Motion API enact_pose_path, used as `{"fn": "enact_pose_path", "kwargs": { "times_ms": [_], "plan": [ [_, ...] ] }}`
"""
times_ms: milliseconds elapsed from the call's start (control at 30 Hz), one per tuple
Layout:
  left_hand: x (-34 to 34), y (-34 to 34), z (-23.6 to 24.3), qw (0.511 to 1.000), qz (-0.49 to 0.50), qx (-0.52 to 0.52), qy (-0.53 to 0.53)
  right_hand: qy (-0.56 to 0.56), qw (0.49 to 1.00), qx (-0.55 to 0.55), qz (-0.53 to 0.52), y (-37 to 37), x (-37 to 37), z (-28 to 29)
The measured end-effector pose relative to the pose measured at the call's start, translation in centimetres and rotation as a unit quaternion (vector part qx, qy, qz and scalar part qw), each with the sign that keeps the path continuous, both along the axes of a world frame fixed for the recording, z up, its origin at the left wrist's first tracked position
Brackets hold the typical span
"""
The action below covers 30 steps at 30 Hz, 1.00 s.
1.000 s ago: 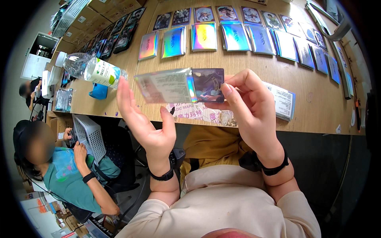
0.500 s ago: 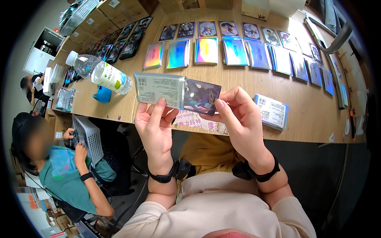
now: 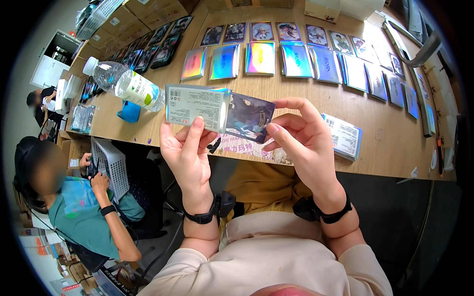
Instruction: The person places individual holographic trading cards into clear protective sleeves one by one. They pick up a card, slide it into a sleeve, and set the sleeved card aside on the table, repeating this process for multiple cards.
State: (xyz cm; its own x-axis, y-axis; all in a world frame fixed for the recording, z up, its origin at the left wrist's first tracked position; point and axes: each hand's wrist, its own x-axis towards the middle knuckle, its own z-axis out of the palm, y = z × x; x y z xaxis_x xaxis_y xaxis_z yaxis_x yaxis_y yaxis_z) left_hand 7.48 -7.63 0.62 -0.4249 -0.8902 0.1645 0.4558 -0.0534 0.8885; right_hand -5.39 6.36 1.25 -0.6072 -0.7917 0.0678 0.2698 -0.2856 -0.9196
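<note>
My left hand point(image 3: 187, 148) pinches a flat silver packet point(image 3: 195, 106) between thumb and fingers, with its printed back facing up. From the packet's right end sticks a dark glossy picture card point(image 3: 249, 118), part of it inside. At that card's right edge is my right hand point(image 3: 301, 130), thumb on its face and index finger reaching along its upper corner. Both things are held above the table's front edge. A stack of similar packets point(image 3: 343, 135) lies to the right, partly behind my right hand.
Shiny packet stacks point(image 3: 260, 59) stand in a row across the wooden table point(image 3: 237, 85), with picture cards point(image 3: 261, 32) behind them. At left are a plastic bottle point(image 3: 131, 86), a blue object point(image 3: 129, 112) and dark card piles point(image 3: 165, 52). A co-worker point(image 3: 84, 207) sits left, holding a white basket point(image 3: 114, 172).
My left hand and the packet have shifted slightly left and tilted a little. My right index finger has straightened along the card's top corner. The view has shifted slightly.
</note>
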Motion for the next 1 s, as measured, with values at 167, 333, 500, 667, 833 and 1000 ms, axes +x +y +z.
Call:
{"fn": "enact_pose_path", "kwargs": {
  "times_ms": [167, 333, 500, 667, 833, 1000],
  "plan": [
    [0.2, 0.2, 0.2, 0.999, 0.007, -0.036, 0.005, 0.013, 1.000, 0.001, 0.008, 0.1, -0.1, 0.0],
    [-0.2, 0.4, 0.6, 0.998, 0.026, -0.051, 0.004, 0.022, 0.999, 0.015, 0.022, 0.3, -0.1, 0.2],
    [-0.4, 0.1, 0.4, 0.997, 0.022, -0.073, 0.007, 0.007, 0.998, 0.029, 0.056, 0.4, 0.2, 0.0],
    [-0.5, -0.9, 0.5, 0.997, -0.007, -0.076, -0.023, -0.017, 0.990, 0.047, 0.132, 0.3, 0.5, -0.1],
    [-1.1, -1.4, 0.6, 0.996, -0.009, -0.071, -0.045, -0.050, 0.983, 0.059, 0.167, 0.2, 0.6, 0.2],
    [-1.5, -1.4, 0.8, 0.997, 0.002, -0.069, -0.039, -0.062, 0.981, 0.069, 0.173, 0.3, 0.4, 0.3]
  ]
}}
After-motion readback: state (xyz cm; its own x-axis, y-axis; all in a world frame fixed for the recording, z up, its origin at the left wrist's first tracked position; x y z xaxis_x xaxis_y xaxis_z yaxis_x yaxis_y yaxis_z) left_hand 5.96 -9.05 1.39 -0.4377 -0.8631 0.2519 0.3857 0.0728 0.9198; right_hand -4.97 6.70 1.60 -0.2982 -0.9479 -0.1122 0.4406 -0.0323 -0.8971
